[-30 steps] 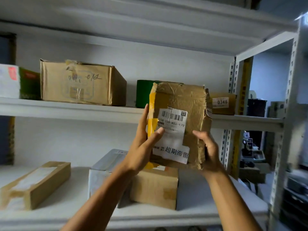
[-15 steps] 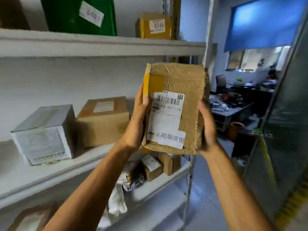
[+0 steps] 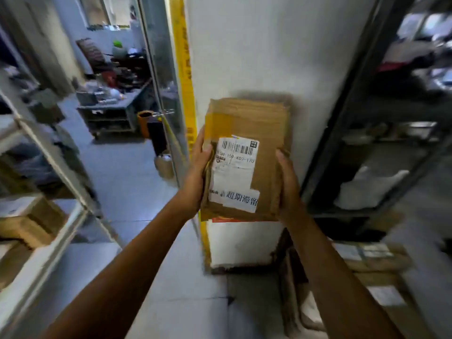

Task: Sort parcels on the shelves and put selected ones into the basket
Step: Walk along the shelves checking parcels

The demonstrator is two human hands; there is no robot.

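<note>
The person holds a crumpled brown cardboard parcel (image 3: 247,157) in front of the body, between both hands and clear of any surface. The left hand (image 3: 197,177) grips the parcel's left edge, with the thumb over the front face beside the yellow tape patch (image 3: 219,126). The right hand (image 3: 288,182) grips the right edge, with the fingers wrapped behind and out of sight. Both hands hold the parcel; neither is free.

The parcel's long axis runs up and down in the head view, and its labelled face is turned toward the camera. A white barcode label (image 3: 236,155) sits on the front, and below it a white sticker with black printed characters (image 3: 234,198) is stuck on slightly askew. The cardboard is creased and dented, so it will probably give a little under pressure.

A basket cannot be identified with certainty. A dark-walled container with flat parcels in it (image 3: 367,270) lies low and to the right, partly hidden by the right forearm and blurred; this may be the basket. If it is, the parcel must travel down and to the right, and the right hand is the nearer one. A white shelf with brown boxes (image 3: 44,243) lies well apart to the left. A white pillar with a yellow edge strip (image 3: 244,57) stands behind the parcel.
</note>
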